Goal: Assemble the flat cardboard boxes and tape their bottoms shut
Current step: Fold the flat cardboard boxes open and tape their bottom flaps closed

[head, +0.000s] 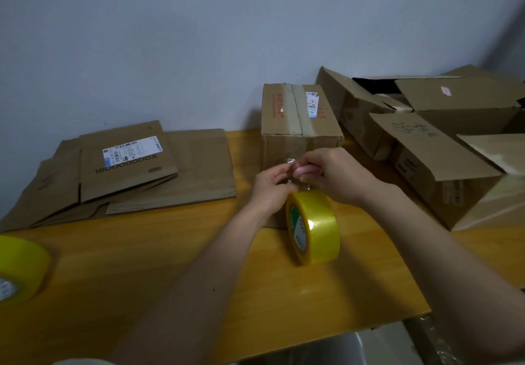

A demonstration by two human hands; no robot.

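Cardboard box (298,126) taped, glossy yellow tape roll (312,227)

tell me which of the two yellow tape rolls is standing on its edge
The tape roll under the hands, in front of the taped box, stands on edge. The other roll, at the table's left, lies flat.

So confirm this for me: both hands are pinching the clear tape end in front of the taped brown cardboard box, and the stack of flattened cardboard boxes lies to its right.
Wrong on one point. The head view shows the stack of flattened cardboard boxes lying left of the taped brown cardboard box, not right. Left hand and right hand do pinch the clear tape end.
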